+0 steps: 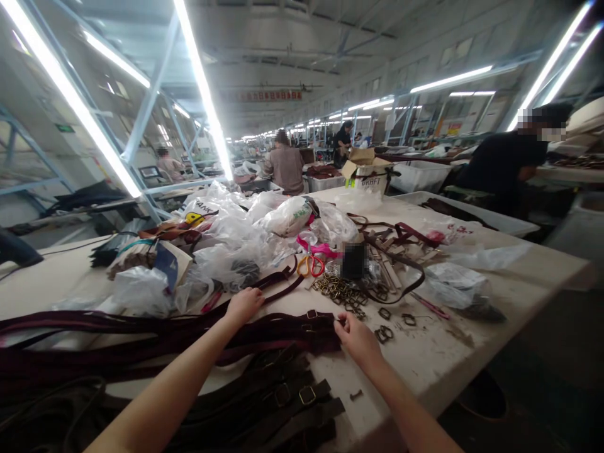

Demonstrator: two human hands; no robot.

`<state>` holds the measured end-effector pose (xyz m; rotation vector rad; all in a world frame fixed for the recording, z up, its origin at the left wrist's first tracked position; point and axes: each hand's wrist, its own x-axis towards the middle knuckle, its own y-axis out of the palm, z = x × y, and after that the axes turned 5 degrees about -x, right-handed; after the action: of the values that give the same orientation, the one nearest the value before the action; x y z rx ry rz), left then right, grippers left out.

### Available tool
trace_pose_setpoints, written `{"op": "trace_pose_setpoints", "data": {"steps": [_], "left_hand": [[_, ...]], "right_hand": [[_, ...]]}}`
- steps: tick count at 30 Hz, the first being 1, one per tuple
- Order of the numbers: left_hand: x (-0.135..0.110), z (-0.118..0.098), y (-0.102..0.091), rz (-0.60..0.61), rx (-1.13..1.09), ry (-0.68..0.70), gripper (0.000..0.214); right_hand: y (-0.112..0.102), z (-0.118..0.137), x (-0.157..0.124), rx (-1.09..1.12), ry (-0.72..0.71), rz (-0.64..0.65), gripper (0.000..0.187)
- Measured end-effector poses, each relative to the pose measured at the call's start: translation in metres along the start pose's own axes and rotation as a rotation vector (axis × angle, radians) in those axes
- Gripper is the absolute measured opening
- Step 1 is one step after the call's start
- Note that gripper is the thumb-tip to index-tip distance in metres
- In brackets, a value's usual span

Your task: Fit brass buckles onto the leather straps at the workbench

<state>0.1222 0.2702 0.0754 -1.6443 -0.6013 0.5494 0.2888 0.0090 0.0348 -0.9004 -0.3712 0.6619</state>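
Note:
Over the dark burgundy straps [283,328] on the table, my left hand [244,306] is closed on a narrow strap [283,290] that runs up toward the scissors. My right hand [357,338] pinches the right-hand end of the burgundy bundle between thumb and fingers. Close to that end, a brass-coloured buckle [312,314] sits on a strap. Nearer to me lies a second bundle of dark brown straps [255,409], with a square buckle [306,395] on one. Loose buckles [384,333] lie just beyond my right hand.
Scissors [317,267] with orange and red handles lie beside a heap of metal rings [337,289]. Plastic bags [236,242] crowd the table's middle. A pink-handled tool [430,306] lies at right, near the table edge [514,327]. Several people work beyond, one person [503,160] at right.

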Motion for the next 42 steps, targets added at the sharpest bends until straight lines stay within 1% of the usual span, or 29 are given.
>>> {"op": "trace_pose_setpoints", "data": {"steps": [3,5,7,9,12,15,18,21,24,27,30,32,34,36,37,39,42], "left_hand": [[0.015,-0.006,0.013,0.031,0.004,-0.033,0.029],[0.018,-0.007,0.015,0.061,-0.009,-0.017,0.025],[0.015,-0.009,0.012,0.083,-0.035,0.026,0.023],[0.007,-0.018,0.004,0.09,-0.067,0.075,0.025],[-0.008,-0.044,-0.011,0.102,-0.157,0.195,0.028],[-0.024,-0.081,-0.022,0.098,-0.254,0.338,0.028],[-0.038,-0.116,-0.024,0.114,-0.274,0.367,0.036],[-0.047,-0.137,-0.023,0.17,-0.258,0.36,0.035],[-0.054,-0.145,-0.022,0.155,-0.273,0.402,0.028],[-0.06,-0.147,-0.025,0.171,-0.375,0.424,0.028],[-0.068,-0.149,-0.031,0.215,-0.438,0.396,0.03],[-0.072,-0.15,-0.034,0.237,-0.453,0.415,0.028],[-0.074,-0.15,-0.035,0.254,-0.47,0.427,0.026],[-0.073,-0.149,-0.034,0.261,-0.5,0.388,0.027],[-0.072,-0.148,-0.034,0.265,-0.517,0.354,0.029],[-0.068,-0.146,-0.033,0.232,-0.558,0.274,0.034],[-0.063,-0.145,-0.035,0.083,-0.655,0.192,0.035]], "right_hand": [[-0.003,-0.004,0.0,-0.018,0.0,0.007,0.017],[-0.004,-0.006,0.0,-0.008,-0.011,0.008,0.016],[-0.006,-0.008,0.001,0.03,-0.018,-0.009,0.016],[-0.01,-0.014,0.005,0.081,0.0,-0.06,0.018],[-0.024,-0.037,0.015,0.115,0.042,-0.186,0.023],[-0.044,-0.072,0.019,0.046,0.098,-0.274,0.025],[-0.061,-0.1,0.016,-0.04,0.166,-0.277,0.025],[-0.064,-0.109,0.01,-0.074,0.167,-0.217,0.02],[-0.057,-0.104,0.01,-0.098,0.147,-0.152,0.013],[-0.05,-0.096,0.014,-0.099,0.135,-0.123,0.013],[-0.05,-0.094,0.017,-0.05,0.117,-0.097,0.007],[-0.053,-0.094,0.016,0.011,0.096,-0.095,0.003],[-0.056,-0.089,0.014,0.094,0.065,-0.11,0.006],[-0.058,-0.078,0.009,0.183,0.028,-0.11,0.013],[-0.059,-0.07,0.007,0.244,0.007,-0.096,0.017],[-0.057,-0.047,0.003,0.459,-0.026,-0.042,0.025],[-0.053,-0.007,-0.003,0.87,-0.049,0.06,0.034]]}}
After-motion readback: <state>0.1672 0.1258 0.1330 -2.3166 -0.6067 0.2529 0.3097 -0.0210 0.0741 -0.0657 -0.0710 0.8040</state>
